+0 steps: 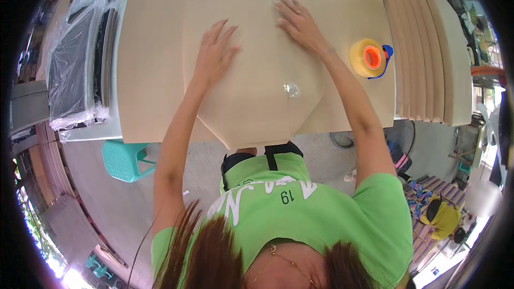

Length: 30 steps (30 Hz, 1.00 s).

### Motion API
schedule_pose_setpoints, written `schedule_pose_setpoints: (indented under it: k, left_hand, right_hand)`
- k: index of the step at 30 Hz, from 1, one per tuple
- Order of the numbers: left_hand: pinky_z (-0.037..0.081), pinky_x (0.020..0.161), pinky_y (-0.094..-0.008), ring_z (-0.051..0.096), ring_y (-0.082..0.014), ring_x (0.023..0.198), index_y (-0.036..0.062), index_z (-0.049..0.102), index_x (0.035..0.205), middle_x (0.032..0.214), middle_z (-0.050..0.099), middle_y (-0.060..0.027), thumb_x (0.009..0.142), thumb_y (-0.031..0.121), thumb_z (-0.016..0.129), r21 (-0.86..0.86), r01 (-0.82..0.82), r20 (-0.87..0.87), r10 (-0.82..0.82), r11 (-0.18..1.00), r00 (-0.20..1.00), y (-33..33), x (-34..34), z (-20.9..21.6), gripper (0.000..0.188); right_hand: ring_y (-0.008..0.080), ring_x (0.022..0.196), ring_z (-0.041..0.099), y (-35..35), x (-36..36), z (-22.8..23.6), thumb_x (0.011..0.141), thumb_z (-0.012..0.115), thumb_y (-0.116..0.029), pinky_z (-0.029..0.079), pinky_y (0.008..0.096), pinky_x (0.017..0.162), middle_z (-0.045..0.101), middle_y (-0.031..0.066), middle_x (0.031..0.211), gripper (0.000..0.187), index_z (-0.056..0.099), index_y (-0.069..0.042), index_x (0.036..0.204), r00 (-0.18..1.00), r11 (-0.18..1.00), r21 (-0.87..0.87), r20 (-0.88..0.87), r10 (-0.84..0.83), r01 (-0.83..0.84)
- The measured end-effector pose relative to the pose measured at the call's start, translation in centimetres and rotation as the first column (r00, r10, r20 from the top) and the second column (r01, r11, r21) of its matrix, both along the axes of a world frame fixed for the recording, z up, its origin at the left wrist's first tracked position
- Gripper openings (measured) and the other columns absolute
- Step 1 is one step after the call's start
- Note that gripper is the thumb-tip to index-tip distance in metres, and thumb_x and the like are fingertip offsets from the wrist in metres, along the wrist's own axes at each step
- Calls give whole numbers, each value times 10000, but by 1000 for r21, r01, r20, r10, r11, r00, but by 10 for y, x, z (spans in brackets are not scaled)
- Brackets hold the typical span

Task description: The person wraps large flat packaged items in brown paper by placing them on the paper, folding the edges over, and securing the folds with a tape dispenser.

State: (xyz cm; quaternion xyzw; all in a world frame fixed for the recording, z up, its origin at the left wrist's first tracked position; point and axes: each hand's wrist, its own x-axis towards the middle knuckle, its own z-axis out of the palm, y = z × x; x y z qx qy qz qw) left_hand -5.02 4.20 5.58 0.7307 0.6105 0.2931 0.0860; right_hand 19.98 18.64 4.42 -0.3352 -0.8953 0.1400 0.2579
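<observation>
A large folded sheet of brown cardboard (251, 112) lies in front of me, its near end narrowing between slanted corners and reaching past the table edge. Shiny clear tape (292, 90) shows on it, right of the middle. My left hand (213, 56) is over the left part of this cardboard, fingers apart and slightly blurred. Farther off, my right hand (301, 25) has its fingers stretched out over the right side, holding nothing. Whether either palm presses on the surface I cannot tell. Beside my right forearm sits a roll of yellowish tape (360, 59) with an orange core and a blue dispenser (388, 52).
Folded brown cardboard pieces (423, 53) are stacked at the table's right side. Dark panels in clear plastic wrap (75, 69) stand at the left. A turquoise stool (124, 160) is below the left table edge, and a fan (401, 139) stands at the right.
</observation>
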Motion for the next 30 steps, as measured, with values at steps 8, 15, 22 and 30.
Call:
schedule_pose_setpoints:
  k: [8, 15, 22, 30]
  left_hand:
    - [97, 1174, -487, 168, -287, 1445, 129, 222, 1509, 1562, 211, -97, 968, 470, 388, -224, 179, -307, -244, 958, 920, -36, 31, -37, 660]
    - [115, 1172, -514, 193, -231, 1439, 246, 240, 1506, 1562, 226, 1, 887, 606, 450, -313, 238, -293, -332, 919, 897, -77, 33, -25, 746]
    - [169, 1135, -577, 219, -212, 1430, 320, 307, 1478, 1545, 268, 45, 791, 642, 537, -81, 88, -441, -115, 993, 890, -83, 34, -54, 793]
    - [230, 1115, -556, 290, -196, 1401, 328, 315, 1473, 1524, 312, 55, 803, 682, 487, -40, 79, -433, -89, 996, 897, -84, 28, -56, 776]
  right_hand:
    - [278, 1399, 287, -97, 16, -3, 944, 477, -431, 231, 440, 1146, 308, 74, 1527, 658, 290, -94, 1478, 890, 939, -31, 311, 334, -342]
    - [233, 1410, 269, -124, 49, 0, 886, 513, -529, 238, 456, 1143, 283, -14, 1540, 719, 281, -218, 1492, 870, 947, -68, 379, 315, -314]
    - [209, 1426, 236, -135, 55, -7, 852, 580, -502, 222, 474, 1140, 241, -38, 1556, 724, 289, -303, 1484, 846, 969, 113, 517, 132, -220]
    - [228, 1448, 176, -168, -15, -4, 790, 685, -410, 124, 480, 1158, 211, 0, 1570, 875, 234, -202, 1511, 954, 974, -222, 298, 32, 36]
